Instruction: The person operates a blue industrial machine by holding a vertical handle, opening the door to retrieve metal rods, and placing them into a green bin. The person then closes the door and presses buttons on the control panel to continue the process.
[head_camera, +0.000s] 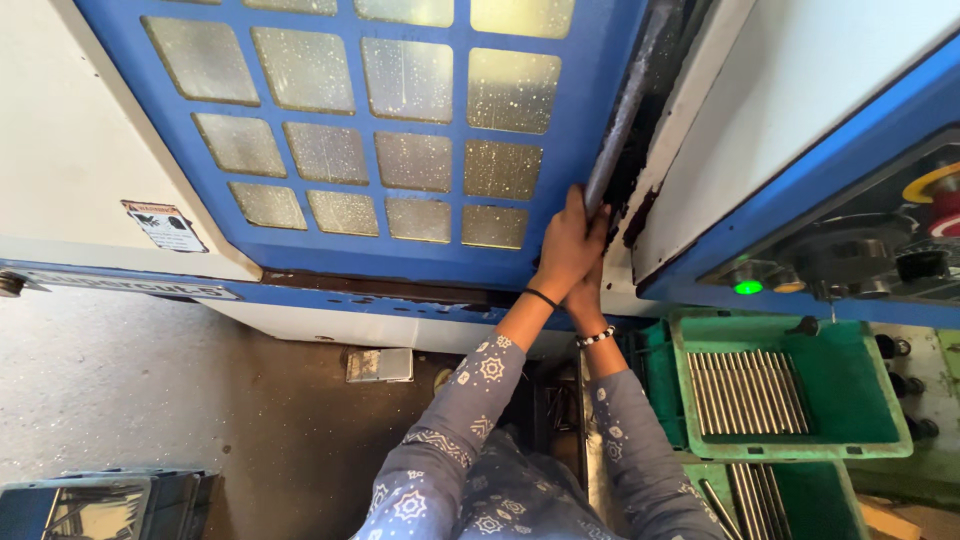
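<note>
At about eight o'clock in the view, the corner of a dark crate (95, 505) is seen on the stained concrete floor (180, 390), well apart from the hands. Above it, at ten o'clock, a warning sticker (163, 225) is fixed to the white machine housing (60, 150). The upper centre is filled by the blue sliding door (400, 250), its grid of speckled window panes (405, 80) clouded as if by spray. A small metal foot pedal (380, 365) is set on the floor below the door's lower rail, near six o'clock. The door's vertical bar handle (622, 110) runs along its right edge toward one o'clock, and its lower end is gripped by both hands: the left hand (568, 250) is wrapped over it with fingers curled shut, while the right hand (590, 290) is pressed just beneath and partly hidden, so its finger position cannot be told for certain. The two-handed grip low on the bar appears suited to a heavy sliding panel. At three o'clock a control panel with a lit green button (748, 287) is seen, and at four o'clock a green tray (850, 400) holding a neat row of metal rods (745, 392) is kept close beside the machine, within easy reach.
</note>
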